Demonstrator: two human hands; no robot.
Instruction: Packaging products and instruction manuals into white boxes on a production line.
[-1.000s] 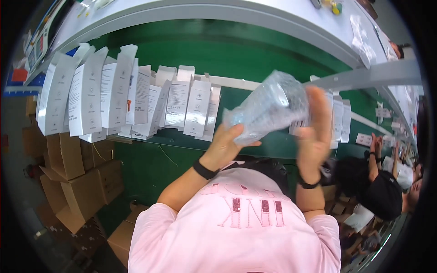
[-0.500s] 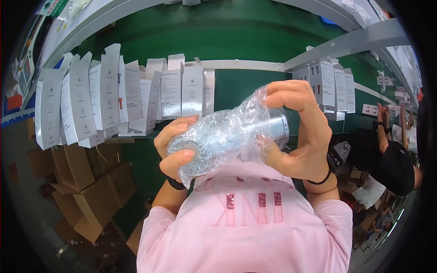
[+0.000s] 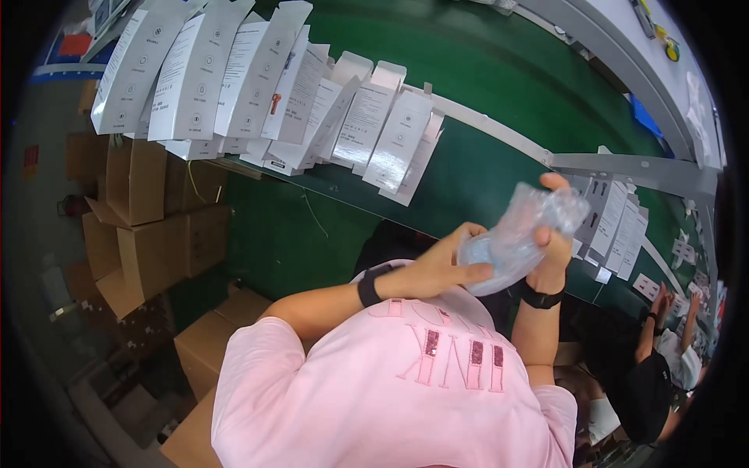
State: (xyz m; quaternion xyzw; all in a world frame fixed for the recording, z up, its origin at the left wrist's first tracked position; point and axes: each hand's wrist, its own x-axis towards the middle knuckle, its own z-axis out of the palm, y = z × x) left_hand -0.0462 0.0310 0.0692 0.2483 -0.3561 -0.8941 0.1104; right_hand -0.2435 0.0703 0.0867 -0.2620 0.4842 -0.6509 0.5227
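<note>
1. While both hands are raised in front of the chest, they hold one thing between them: a bubble-wrap pouch [image 3: 519, 238], clear and bluish, with something pale inside that I cannot make out.
2. The left hand [image 3: 441, 265] is closed on the lower end of the pouch; its fingers lie across the wrap and the thumb presses from the near side. A black band sits on this wrist.
3. The right hand [image 3: 552, 249] is closed around the upper part of the pouch from the right side; one fingertip shows above the wrap and the others are hidden behind it. This wrist also carries a black band.
4. The pouch is tilted, its upper end toward the right, and it is in the air above the edge of the green bench [image 3: 499, 86], not touching it.
5. A row of flat white cartons [image 3: 257, 86] with small grey printing stands along the near edge of the bench, to the left of the hands; they overlap each other like tiles.
6. More white cartons [image 3: 616, 222] of the same kind stand just behind the right hand.
7. Brown cardboard boxes [image 3: 148, 234] are piled on the floor at the left, some with open flaps.
8. Another person [image 3: 663, 366] in dark clothes is at the lower right, well apart from the pouch.
</note>
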